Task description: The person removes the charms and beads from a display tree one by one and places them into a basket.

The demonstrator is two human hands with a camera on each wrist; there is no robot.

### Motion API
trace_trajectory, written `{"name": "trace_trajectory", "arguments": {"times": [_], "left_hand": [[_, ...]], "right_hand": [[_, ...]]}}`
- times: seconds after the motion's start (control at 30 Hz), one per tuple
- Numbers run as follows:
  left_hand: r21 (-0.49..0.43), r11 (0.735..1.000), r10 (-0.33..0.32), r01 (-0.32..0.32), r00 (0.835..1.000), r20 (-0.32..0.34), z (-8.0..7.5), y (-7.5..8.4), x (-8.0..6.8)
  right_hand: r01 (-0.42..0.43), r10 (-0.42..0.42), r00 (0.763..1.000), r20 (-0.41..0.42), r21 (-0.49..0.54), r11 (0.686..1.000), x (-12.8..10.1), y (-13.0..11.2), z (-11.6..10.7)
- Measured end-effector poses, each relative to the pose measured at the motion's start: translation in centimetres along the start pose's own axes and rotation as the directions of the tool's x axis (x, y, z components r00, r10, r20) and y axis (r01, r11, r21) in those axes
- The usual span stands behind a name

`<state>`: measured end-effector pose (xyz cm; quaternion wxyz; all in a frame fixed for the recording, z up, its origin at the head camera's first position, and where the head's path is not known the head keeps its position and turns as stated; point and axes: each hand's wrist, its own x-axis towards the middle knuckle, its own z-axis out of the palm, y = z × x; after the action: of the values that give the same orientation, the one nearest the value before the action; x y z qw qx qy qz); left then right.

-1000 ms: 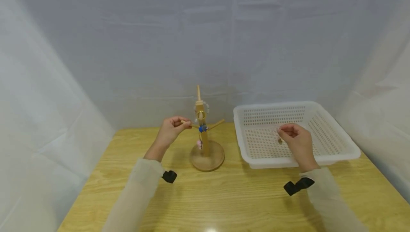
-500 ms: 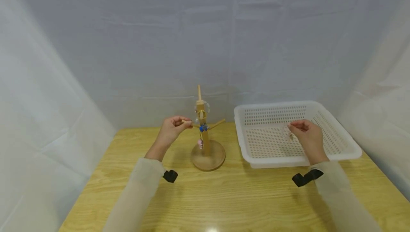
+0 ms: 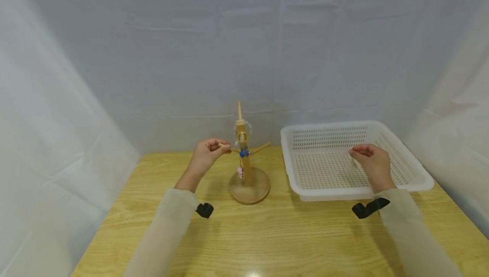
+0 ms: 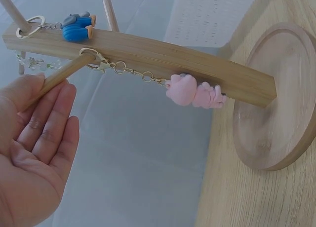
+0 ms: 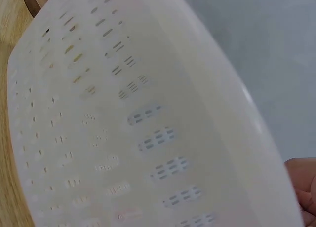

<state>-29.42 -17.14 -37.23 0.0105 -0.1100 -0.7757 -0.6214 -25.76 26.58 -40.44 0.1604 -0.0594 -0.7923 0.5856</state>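
A wooden peg stand (image 3: pixel 244 158) with a round base (image 4: pixel 276 103) stands mid-table. A blue charm (image 4: pixel 76 27), a pink charm (image 4: pixel 195 91) and a clear beaded one (image 4: pixel 37 64) hang from it on key rings. My left hand (image 3: pixel 217 146) pinches the tip of the left peg (image 4: pixel 64 74), which lies along its fingers (image 4: pixel 54 113). My right hand (image 3: pixel 355 153) hovers inside the white basket (image 3: pixel 401 183), fingers pinched on a small pale charm (image 3: pixel 354 163) that dangles below them. The right wrist view shows only the basket wall (image 5: pixel 123 113) and a bit of the hand (image 5: pixel 303 180).
The table (image 3: pixel 267 234) is light wood, enclosed by white cloth at the back and both sides. The perforated basket sits at the right rear, close to the stand. A black strap (image 3: pixel 370 207) shows at each wrist.
My right hand has carried the small charm rightward and deeper over the basket. The left hand has stayed on the peg, and the stand has not moved.
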Motion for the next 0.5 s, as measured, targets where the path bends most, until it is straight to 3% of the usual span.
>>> {"name": "trace_trajectory", "arguments": {"times": [0.13,0.5], "left_hand": [[0.003,1.0,-0.001,0.001,1.0,0.001,0.0,-0.1,0.0],[-0.002,1.0,0.004,-0.004,1.0,-0.001,0.0,-0.2,0.1]], "right_hand": [[0.006,-0.007,1.0,0.01,0.025,1.0,0.0,0.1,-0.1],[0.028,-0.024,0.997,0.068,-0.056,0.998,-0.8,-1.0,1.1]]}}
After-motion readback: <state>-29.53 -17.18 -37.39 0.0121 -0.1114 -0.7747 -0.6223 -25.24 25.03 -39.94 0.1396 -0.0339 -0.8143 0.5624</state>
